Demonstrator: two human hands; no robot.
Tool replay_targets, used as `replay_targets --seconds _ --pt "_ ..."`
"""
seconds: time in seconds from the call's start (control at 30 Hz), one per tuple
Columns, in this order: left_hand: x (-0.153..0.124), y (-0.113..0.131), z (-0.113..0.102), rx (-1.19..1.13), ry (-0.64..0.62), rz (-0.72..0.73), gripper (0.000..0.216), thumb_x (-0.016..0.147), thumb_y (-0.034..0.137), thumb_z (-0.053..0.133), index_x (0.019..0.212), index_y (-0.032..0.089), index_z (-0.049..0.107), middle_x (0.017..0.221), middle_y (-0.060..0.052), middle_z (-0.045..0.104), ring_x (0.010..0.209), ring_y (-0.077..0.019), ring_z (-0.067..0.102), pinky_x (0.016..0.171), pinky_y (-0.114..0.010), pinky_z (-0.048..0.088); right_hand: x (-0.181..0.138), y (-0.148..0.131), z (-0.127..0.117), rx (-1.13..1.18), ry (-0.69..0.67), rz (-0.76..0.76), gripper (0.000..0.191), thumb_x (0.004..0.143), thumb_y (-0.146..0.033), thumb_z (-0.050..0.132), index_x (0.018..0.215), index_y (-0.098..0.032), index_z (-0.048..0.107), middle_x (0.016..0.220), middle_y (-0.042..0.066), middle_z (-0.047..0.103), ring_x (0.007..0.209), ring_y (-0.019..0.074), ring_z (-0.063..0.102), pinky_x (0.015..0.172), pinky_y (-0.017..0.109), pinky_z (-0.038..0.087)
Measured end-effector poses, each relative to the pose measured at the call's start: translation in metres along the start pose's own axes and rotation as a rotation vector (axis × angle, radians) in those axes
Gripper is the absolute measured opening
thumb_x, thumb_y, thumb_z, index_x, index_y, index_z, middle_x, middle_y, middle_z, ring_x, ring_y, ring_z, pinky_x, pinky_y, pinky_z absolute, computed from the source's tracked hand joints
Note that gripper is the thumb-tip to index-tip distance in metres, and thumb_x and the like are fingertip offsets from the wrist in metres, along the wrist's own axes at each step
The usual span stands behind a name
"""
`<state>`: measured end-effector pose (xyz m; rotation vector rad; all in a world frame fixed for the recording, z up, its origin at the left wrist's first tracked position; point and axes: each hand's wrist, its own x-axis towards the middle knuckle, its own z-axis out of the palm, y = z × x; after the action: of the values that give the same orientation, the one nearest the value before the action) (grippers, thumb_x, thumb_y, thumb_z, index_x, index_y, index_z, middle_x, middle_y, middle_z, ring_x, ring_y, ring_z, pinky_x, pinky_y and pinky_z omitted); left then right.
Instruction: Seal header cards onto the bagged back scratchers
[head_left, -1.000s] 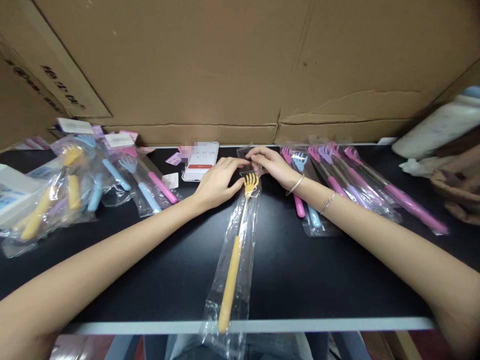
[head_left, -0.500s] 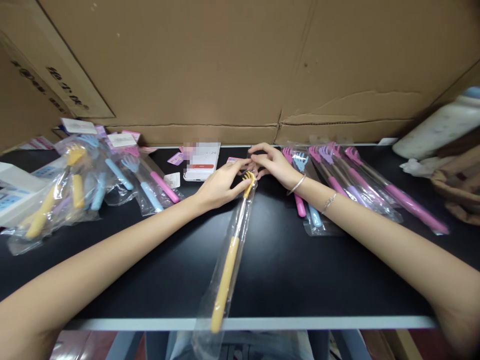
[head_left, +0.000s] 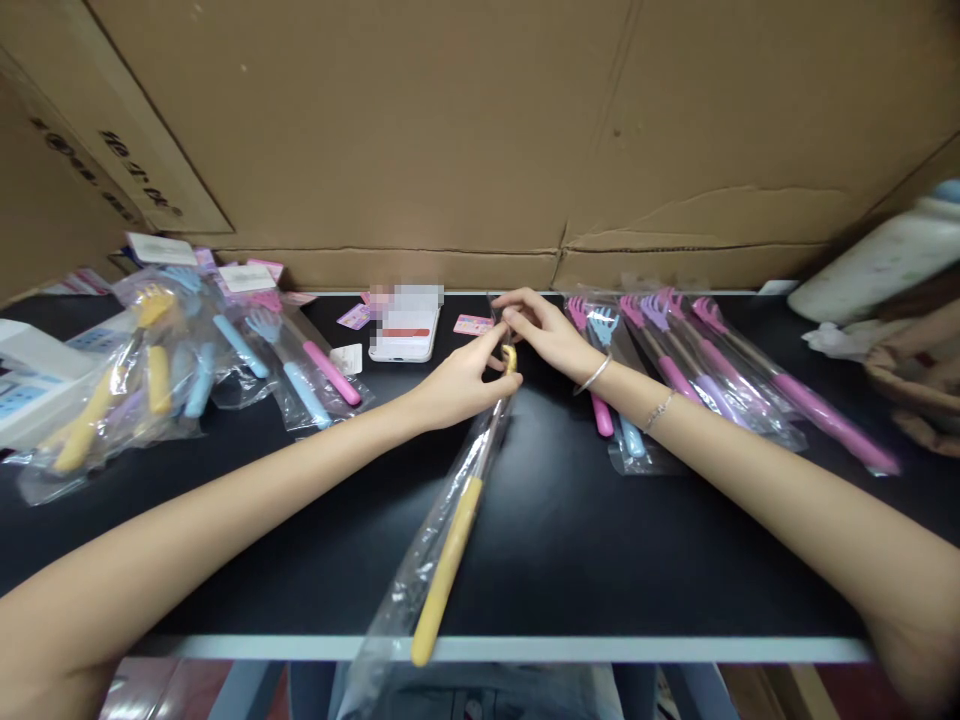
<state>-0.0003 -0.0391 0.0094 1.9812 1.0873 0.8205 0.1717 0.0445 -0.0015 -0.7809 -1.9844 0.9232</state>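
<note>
Black bench (head_left: 585,540) with a pale near edge, closed at the far side by a wall of brown cardboard cartons (head_left: 465,130). At centre, a yellow back scratcher (head_left: 450,545) in a clear sleeve lies slantwise, its handle overhanging the near edge and its claw end raised toward the far side. The left hand (head_left: 457,380) and right hand (head_left: 544,330) meet at that claw end, fingers closed in a pinch on the sleeve's top. Far left: a heap of bagged scratchers (head_left: 150,350) beside a white box (head_left: 22,380). Far centre: a phone (head_left: 405,335) and a small pink card (head_left: 472,324). Right: a row of pink and purple bagged scratchers (head_left: 712,370); beyond it, a pale bottle (head_left: 877,255) lying tilted.
</note>
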Motion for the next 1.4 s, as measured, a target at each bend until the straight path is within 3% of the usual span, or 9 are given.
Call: replay_targets --seconds 0.1,0.23,0.4,0.57,0.77,0.97,1.13,1.2,1.4 --pt "0.002 -0.006 0.003 -0.201 -0.033 0.006 0.080 0.082 0.022 0.054 0.157 0.019 0.029 0.148 -0.014 0.052 0.100 -0.0165 0.066 0.096 -0.034 0.052 -0.001 0.001 0.000 0.004 -0.012 -0.014 0.045 0.089 -0.059 0.056 0.110 -0.019 0.055 0.103 0.006 0.064 0.095 0.0125 0.063 0.090 0.029 0.054" --pt "0.005 -0.009 0.006 -0.384 0.008 -0.035 0.086 0.077 0.018 0.055 0.158 0.019 0.024 0.156 -0.014 0.044 0.118 -0.0216 0.062 0.107 -0.038 0.048 -0.001 0.003 0.001 0.068 0.002 0.053 0.046 0.088 -0.060 0.056 0.110 -0.020 0.048 0.089 0.002 0.062 0.084 0.0119 0.065 0.081 0.028 0.054" --pt "0.004 -0.004 0.006 -0.568 0.111 -0.161 0.093 0.073 0.011 0.052 0.159 0.019 0.017 0.159 -0.016 0.039 0.127 -0.0242 0.059 0.109 -0.041 0.048 -0.001 0.004 0.002 0.026 0.042 0.077 0.039 0.084 -0.044 0.064 0.109 -0.022 0.043 0.088 0.000 0.063 0.079 0.0109 0.064 0.075 0.025 0.053" --pt "0.003 -0.006 0.007 -0.506 0.136 -0.167 0.090 0.074 0.009 0.050 0.158 0.023 0.021 0.159 -0.014 0.039 0.117 -0.0225 0.064 0.102 -0.042 0.054 -0.001 0.002 0.004 -0.033 0.073 0.111 0.034 0.083 -0.031 0.062 0.109 -0.022 0.042 0.089 0.000 0.064 0.076 0.0103 0.064 0.071 0.024 0.051" --pt "0.007 -0.015 0.006 -0.434 0.231 -0.160 0.079 0.075 0.009 0.046 0.152 0.021 0.032 0.158 -0.012 0.041 0.131 -0.0240 0.057 0.105 -0.043 0.055 -0.002 -0.001 0.003 -0.137 0.110 0.098 0.026 0.082 -0.025 0.062 0.103 -0.021 0.048 0.077 -0.003 0.057 0.071 0.0087 0.058 0.072 0.024 0.048" --pt "0.007 -0.011 0.006 -0.537 0.245 -0.174 0.082 0.074 0.012 0.045 0.153 0.021 0.025 0.158 -0.012 0.041 0.115 -0.0179 0.065 0.087 -0.031 0.060 -0.002 -0.006 0.002 -0.135 0.082 0.041 0.019 0.088 -0.030 0.055 0.104 -0.018 0.055 0.084 0.001 0.061 0.074 0.0088 0.057 0.074 0.024 0.048" --pt "0.006 -0.007 0.005 -0.573 0.224 -0.196 0.082 0.073 0.013 0.049 0.152 0.022 0.027 0.155 -0.013 0.042 0.083 -0.0084 0.065 0.066 -0.023 0.056 -0.001 -0.009 0.002 -0.078 0.084 0.118 0.023 0.089 -0.027 0.054 0.109 -0.016 0.057 0.093 0.004 0.066 0.086 0.0119 0.063 0.082 0.026 0.051" --pt "0.005 -0.006 0.004 -0.565 0.199 -0.199 0.081 0.075 0.015 0.051 0.152 0.023 0.027 0.156 -0.013 0.041 0.085 -0.0093 0.066 0.070 -0.025 0.058 -0.001 -0.008 0.002 -0.066 0.079 0.156 0.024 0.088 -0.025 0.055 0.110 -0.016 0.056 0.087 0.002 0.066 0.081 0.0112 0.063 0.080 0.026 0.050" --pt "0.007 -0.009 0.002 -0.422 0.147 -0.157 0.076 0.070 0.011 0.055 0.144 0.019 0.038 0.151 -0.014 0.046 0.125 -0.0206 0.060 0.100 -0.034 0.056 -0.003 -0.005 0.001 -0.155 0.090 0.101 0.019 0.086 -0.019 0.053 0.105 -0.019 0.052 0.081 -0.001 0.062 0.072 0.0093 0.058 0.074 0.024 0.046"
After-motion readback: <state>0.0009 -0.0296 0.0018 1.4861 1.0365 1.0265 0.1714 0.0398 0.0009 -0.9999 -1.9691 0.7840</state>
